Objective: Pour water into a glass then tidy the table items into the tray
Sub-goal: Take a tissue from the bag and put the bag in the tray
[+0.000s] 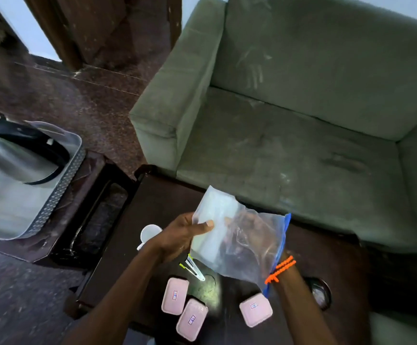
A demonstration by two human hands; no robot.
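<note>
A clear zip bag (237, 235) is held above the dark table (157, 195), its long axis tilted, closed corner up-left and blue zip edge down-right. It is pinched by the left hand (182, 235), thumb pressed on its face; the right hand (259, 235) is veiled inside it, fingers not discernible. Tidying is judged underway; next, carriage leftward to the metal tray (60, 175) is required.

We count three pink lidded containers (175, 296) (192, 319) (255, 310), one clear zip bag (239, 235), one white cup (150, 233), one steel kettle (15, 155), one metal tray (40, 215), two hands (180, 236) (259, 235).
</note>
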